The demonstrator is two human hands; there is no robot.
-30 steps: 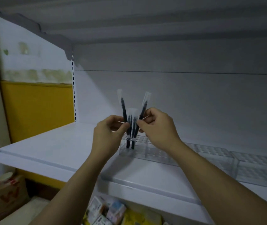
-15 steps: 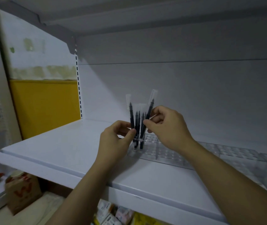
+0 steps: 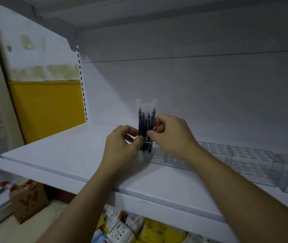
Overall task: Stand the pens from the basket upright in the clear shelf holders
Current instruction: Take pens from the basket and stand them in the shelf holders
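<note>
Your left grip [image 3: 122, 143] and right grip [image 3: 172, 135] each pinch the slim black pens in clear sleeves [image 3: 145, 127], one from either side. A second ago those pens splayed apart. Now they stand bunched and upright, lower ends in the left end of the clear gridded plastic holder [image 3: 160, 156] on the white shelf [image 3: 60, 151]. This batch looks nearly seated.

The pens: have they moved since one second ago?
Yes. Against the clear holder, the pens closed from a splayed V to nearly upright.
</note>
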